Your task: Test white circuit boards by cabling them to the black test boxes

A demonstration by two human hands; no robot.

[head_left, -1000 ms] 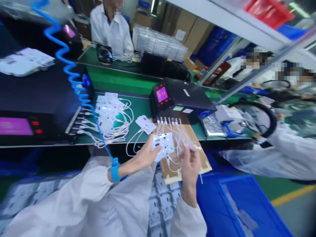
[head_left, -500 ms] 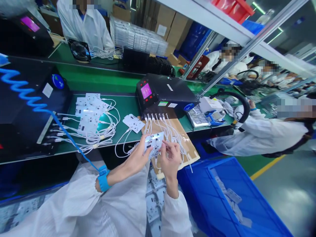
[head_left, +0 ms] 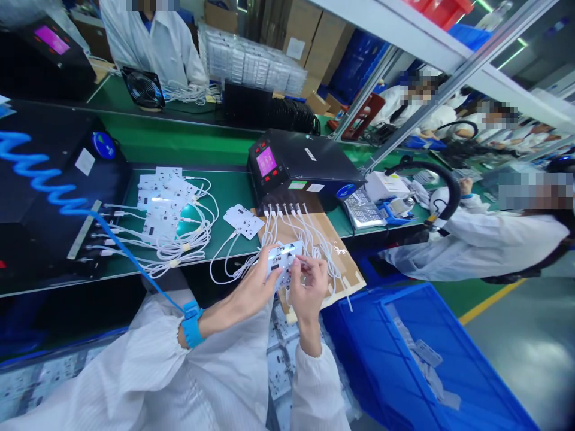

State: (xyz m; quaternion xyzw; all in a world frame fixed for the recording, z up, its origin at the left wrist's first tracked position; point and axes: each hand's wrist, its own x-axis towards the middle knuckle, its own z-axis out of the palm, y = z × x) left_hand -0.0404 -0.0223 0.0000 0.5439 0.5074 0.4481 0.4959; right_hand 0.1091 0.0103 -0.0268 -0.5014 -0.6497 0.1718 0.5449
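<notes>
My left hand grips a white socket panel from its left side, above a brown cardboard sheet. My right hand pinches a white cable plug against the panel's right edge. Several white cables run from the plug area back to a black tester box with a pink screen. A blue wrist strap with a coiled blue cord sits on my left wrist.
More white panels with cables lie on the green bench at left. One panel lies beside the cardboard. A blue bin stands at lower right. Stacked panels rest on my lap. Other people in white coats work around the bench.
The view has steadied and shifted slightly. My right hand has moved in closer to the panel's right edge, fingers now pressed against it with the plug.
</notes>
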